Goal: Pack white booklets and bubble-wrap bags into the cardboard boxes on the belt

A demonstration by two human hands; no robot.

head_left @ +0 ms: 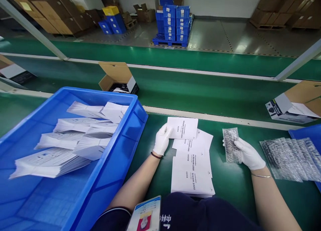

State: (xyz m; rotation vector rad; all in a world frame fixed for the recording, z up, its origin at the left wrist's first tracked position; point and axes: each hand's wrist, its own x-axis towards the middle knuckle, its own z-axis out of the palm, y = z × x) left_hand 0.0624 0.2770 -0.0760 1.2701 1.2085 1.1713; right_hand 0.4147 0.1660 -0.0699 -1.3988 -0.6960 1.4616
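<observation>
The left hand, in a white fabric glove (162, 139), has its grip closed on the left edge of a thin white printed paper booklet (182, 128), which overlaps the upper end of a loose, fanned pile of matching white booklets (190, 180) on the green flat-topped counter (233, 184). Because the covers overlap, a second booklet could cling underneath and be lifted too, and the smooth glove might not feel the extra thickness. A one-edge pinch could also let the booklet twist or sag, and a brush of the wrist might spread the uneven pile further. The right hand, in a matching white glove (249, 154), has its grip closed on the right side of a clear bubble-wrap packet with greyish contents (231, 145), held above the counter to the right of the pile. Slick plastic against fabric could slide, especially if the contents shift; what they are cannot be made out. Right of that hand, overlapping bubble-wrap packets (283, 159) lie close to its wrist, so a backward sweep could drag or scatter them. On the left, fanned bundles of white folded paper (57, 160) inside a large blue plastic bin (120, 134) could topple if the left forearm knocked its wall.
</observation>
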